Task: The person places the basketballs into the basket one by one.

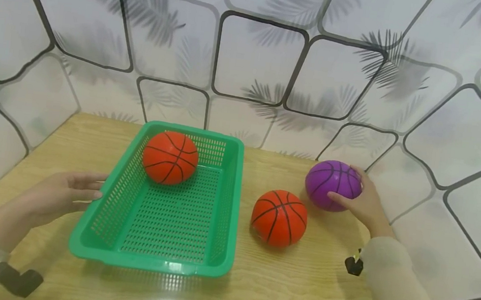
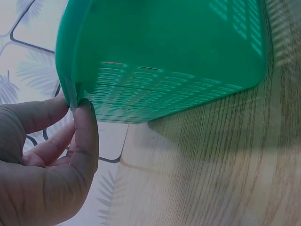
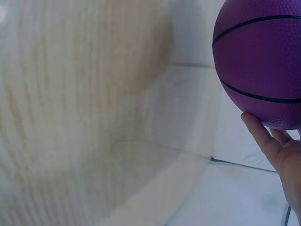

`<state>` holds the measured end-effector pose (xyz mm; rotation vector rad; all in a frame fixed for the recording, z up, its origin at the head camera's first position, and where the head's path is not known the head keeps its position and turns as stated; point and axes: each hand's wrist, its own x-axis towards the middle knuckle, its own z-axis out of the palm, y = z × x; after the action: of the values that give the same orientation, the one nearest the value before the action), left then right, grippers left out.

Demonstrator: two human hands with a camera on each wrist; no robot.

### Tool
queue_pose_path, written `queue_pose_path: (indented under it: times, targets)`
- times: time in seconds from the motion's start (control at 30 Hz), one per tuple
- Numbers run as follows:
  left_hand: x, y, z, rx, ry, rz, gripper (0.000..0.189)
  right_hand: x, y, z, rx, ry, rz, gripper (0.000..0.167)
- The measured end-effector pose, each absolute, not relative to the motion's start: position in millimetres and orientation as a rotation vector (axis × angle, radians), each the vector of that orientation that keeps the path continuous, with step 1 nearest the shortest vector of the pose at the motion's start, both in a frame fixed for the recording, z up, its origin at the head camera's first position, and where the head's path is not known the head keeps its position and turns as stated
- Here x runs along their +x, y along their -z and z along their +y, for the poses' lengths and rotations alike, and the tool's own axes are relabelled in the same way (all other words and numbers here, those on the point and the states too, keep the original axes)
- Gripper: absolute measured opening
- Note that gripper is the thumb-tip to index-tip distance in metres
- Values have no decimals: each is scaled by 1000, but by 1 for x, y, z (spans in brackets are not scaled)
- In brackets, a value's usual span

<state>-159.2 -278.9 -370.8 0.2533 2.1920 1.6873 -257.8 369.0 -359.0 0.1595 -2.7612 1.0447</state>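
A green plastic basket (image 1: 152, 262) with slotted sides stands on the wooden table, left of centre. An orange basketball (image 1: 170, 158) lies inside it, at the back left. On the basket's left side, my left hand (image 1: 54, 195) pinches the rim; the left wrist view shows thumb and finger (image 2: 84, 136) meeting at its edge. At the right, my right hand (image 1: 365, 204) grips a purple basketball (image 1: 330, 185) from its right side, thumb in front and fingers behind. In the right wrist view, fingertips touch the ball (image 3: 263, 61). A second orange basketball (image 1: 279, 219) sits between basket and purple ball.
Patterned wall covering (image 1: 260, 58) rises behind the table (image 1: 296, 285) and along both sides. Dark pieces are fixed near both sleeve cuffs.
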Motion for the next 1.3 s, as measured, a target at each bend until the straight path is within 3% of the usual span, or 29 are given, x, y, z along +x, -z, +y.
queue_pose_path:
  times: [0.63, 1.3]
  targets:
    - [-158, 371, -278, 247, -1660, 2207, 61, -274, 306, 336, 235, -1091, -2701, 97]
    - [-158, 370, -279, 249, -1643, 2212, 61, -276, 273, 258, 598, -1286, -2615, 94]
